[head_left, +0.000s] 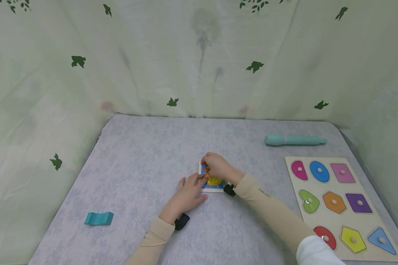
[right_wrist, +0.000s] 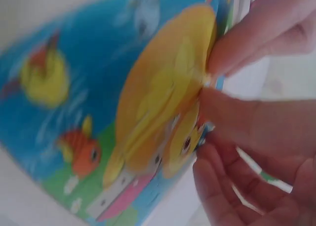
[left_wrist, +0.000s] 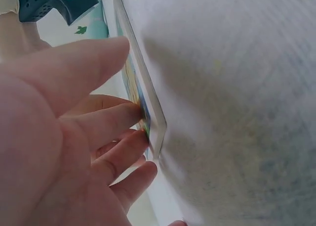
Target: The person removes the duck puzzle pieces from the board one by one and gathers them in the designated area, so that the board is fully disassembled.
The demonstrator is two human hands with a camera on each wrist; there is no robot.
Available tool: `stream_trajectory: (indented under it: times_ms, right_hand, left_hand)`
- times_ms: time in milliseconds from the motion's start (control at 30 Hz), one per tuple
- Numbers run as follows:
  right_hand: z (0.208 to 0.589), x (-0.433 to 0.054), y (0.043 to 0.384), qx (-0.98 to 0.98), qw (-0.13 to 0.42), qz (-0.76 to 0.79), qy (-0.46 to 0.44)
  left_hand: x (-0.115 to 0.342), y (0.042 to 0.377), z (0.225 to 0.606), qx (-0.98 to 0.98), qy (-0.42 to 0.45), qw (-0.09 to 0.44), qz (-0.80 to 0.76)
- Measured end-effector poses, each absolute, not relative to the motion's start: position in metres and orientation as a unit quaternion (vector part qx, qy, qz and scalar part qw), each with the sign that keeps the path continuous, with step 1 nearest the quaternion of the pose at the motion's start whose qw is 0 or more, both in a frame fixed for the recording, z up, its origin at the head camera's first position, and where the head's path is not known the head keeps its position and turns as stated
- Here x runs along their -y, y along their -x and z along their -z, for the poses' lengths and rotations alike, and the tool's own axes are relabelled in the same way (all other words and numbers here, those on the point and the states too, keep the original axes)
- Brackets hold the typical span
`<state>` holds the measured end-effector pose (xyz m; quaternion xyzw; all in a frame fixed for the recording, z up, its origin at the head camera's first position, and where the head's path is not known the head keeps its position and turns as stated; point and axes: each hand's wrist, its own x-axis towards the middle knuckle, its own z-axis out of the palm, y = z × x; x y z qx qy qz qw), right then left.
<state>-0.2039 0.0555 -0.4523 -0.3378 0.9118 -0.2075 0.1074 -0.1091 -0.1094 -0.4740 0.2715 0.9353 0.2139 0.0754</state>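
A small duck picture puzzle (head_left: pixel 213 181) with a pale rim lies mid-table. It has a yellow duck on blue, with small fish seen in the right wrist view. My left hand (head_left: pixel 188 194) touches its left side with extended fingers, the thumb held apart near the table. From the right, my right hand (head_left: pixel 220 167) bends over the picture's upper left. Its thumb and curled fingers (right_wrist: pixel 215 186) pinch what appears to be a puzzle piece by the duck's head; the fingers hide most of that piece.
At the right stands a wooden shape board (head_left: pixel 318 206) with several coloured knobbed shapes. Behind it lies a teal stick-like object (head_left: pixel 295 140). A small teal curved block (head_left: pixel 99 218) sits at the front left. A pale curtain (head_left: pixel 146 66) surrounds the table.
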Motion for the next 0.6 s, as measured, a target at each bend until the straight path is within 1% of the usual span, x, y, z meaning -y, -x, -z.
stream_trajectory:
  times_ms: [133,233,367,467,600]
  right_hand:
    - [0.454,-0.054,0.201,-0.913,0.097,0.216,0.332]
    - [0.457,-0.056,0.202,-0.909,0.101,0.239,0.327]
    - [0.463,-0.058,0.204,-0.878,0.143,0.318,0.327]
    - [0.464,-0.060,0.203,-0.869,0.155,0.344,0.320]
    - [0.464,-0.061,0.201,-0.891,0.131,0.315,0.300]
  left_hand:
    - [0.108,0.109,0.470,-0.937,-0.271,0.081,-0.204]
    - [0.109,0.109,0.469,-0.938,-0.270,0.087,-0.199]
    - [0.109,0.109,0.468,-0.939,-0.269,0.092,-0.195]
    - [0.109,0.109,0.466,-0.939,-0.269,0.095,-0.190]
    - [0.110,0.108,0.465,-0.939,-0.269,0.102,-0.190]
